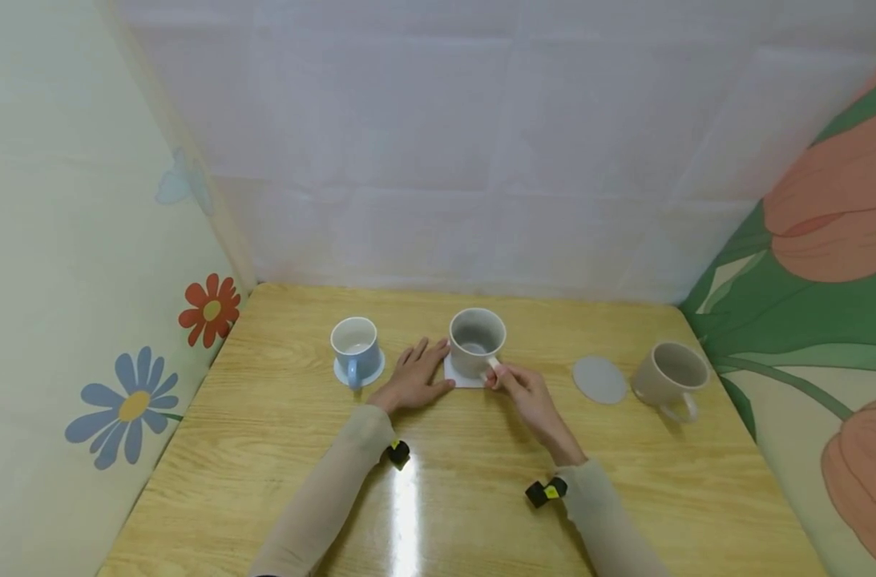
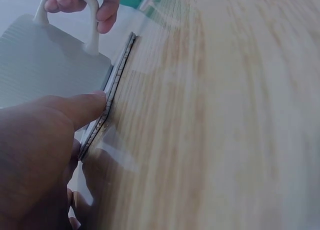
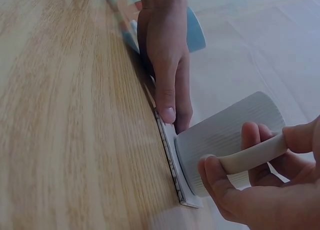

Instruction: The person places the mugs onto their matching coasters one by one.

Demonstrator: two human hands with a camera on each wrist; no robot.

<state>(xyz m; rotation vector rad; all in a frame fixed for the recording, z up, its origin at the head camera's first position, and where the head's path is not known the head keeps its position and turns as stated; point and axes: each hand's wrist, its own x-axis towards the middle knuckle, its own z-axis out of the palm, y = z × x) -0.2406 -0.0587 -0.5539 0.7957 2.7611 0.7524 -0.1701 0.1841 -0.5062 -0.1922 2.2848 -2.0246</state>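
Note:
A light grey ribbed mug [image 1: 474,359] stands on a square white coaster [image 1: 458,382] at the middle of the table. By its handle [image 3: 255,154], the right hand [image 1: 527,397] holds the mug, fingers curled through and around it. The left hand [image 1: 417,380] lies with extended fingers at the coaster's left side. In the left wrist view, the thumb [image 2: 90,109] touches the coaster's edge beside the mug base. Whether the mug's weight rests fully on the coaster cannot be told.
A blue mug [image 1: 365,359] stands on a round pale coaster [image 1: 342,373] at the left. To the right, a round grey coaster [image 1: 599,380] lies beside a beige mug [image 1: 655,385]. Cloth walls border the wooden table [image 1: 481,497] at back and sides.

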